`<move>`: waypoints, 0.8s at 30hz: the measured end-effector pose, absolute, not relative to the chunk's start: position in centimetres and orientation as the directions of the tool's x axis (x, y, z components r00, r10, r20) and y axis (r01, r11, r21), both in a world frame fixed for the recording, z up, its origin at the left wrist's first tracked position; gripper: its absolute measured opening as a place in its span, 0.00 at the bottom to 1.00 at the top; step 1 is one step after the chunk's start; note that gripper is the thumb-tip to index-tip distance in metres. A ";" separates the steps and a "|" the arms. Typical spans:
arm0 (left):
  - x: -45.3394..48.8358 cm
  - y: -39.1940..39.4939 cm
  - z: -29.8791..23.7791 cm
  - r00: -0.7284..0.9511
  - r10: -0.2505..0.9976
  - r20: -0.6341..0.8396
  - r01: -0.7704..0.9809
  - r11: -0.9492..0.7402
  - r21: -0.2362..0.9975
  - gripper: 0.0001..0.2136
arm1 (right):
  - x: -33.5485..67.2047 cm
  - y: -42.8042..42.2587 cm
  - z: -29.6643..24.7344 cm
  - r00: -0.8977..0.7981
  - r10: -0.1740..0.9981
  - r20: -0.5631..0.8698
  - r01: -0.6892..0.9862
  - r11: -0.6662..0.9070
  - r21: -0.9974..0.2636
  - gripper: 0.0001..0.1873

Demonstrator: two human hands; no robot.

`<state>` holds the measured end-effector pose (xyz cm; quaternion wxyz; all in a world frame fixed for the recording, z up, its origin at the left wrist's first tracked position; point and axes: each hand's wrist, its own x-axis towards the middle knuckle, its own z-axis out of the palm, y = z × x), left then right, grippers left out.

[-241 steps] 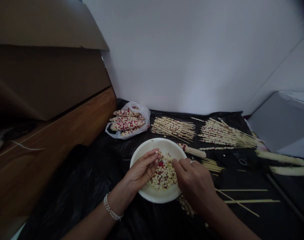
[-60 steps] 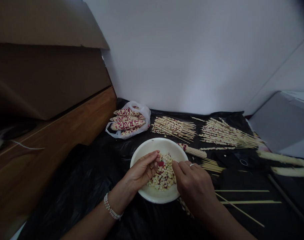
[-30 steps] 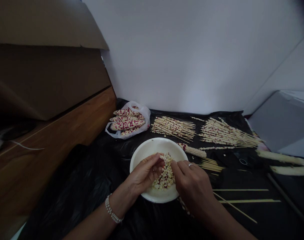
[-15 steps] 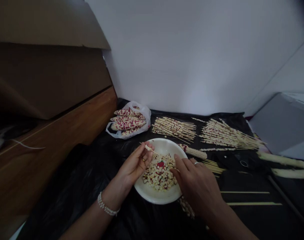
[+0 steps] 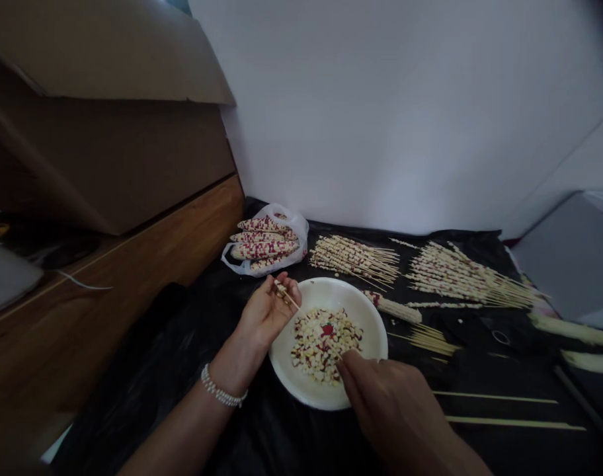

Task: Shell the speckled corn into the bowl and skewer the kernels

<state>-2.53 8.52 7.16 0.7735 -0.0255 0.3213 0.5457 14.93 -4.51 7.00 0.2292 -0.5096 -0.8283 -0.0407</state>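
Note:
A white bowl (image 5: 365,311) of loose white and red corn kernels (image 5: 324,337) sits on the black plastic sheet in front of me. My left hand (image 5: 266,311), with a bead bracelet on the wrist, is closed at the bowl's left rim, pinching a thin wooden skewer (image 5: 287,297) with a few kernels on it. My right hand (image 5: 385,403) reaches in over the bowl's near rim with its fingers pinched together on the kernel pile. What those fingertips hold is hidden.
A plastic bag of red-and-white corn cobs (image 5: 264,244) lies behind the bowl. Two heaps of threaded skewers (image 5: 356,254) (image 5: 460,277) lie by the wall. Bare skewers (image 5: 500,400), a part-stripped cob (image 5: 393,307) and stripped cobs (image 5: 569,330) are at right. A wooden ledge (image 5: 133,264) rises at left.
My left hand has drawn back to the bowl's left rim with the skewer. My right hand has dropped to the near side of the bowl. The view has shifted left.

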 end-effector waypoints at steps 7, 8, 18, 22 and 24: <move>-0.2 8.0 9.2 0.126 0.944 -0.304 -0.923 0.224 0.313 0.16 | 12.8 -5.2 5.9 -0.329 0.728 0.602 0.892 0.449 -0.056 0.12; 0.1 7.8 9.3 0.119 0.946 -0.302 -0.925 0.217 0.313 0.16 | 12.8 -5.3 5.8 -0.325 0.726 0.607 0.895 0.442 -0.050 0.12; 0.7 7.6 9.6 0.035 0.952 -0.304 -0.930 0.142 0.338 0.17 | 12.8 -5.0 6.0 -0.285 0.740 0.609 0.937 0.350 0.013 0.11; 1.0 7.8 8.9 0.025 0.946 -0.323 -0.937 0.135 0.322 0.16 | 12.9 -4.9 6.0 -0.270 0.743 0.613 0.945 0.327 0.019 0.11; 1.3 8.0 8.7 0.029 0.942 -0.335 -0.935 0.143 0.323 0.16 | 12.9 -4.9 5.8 -0.270 0.736 0.621 0.943 0.333 0.015 0.11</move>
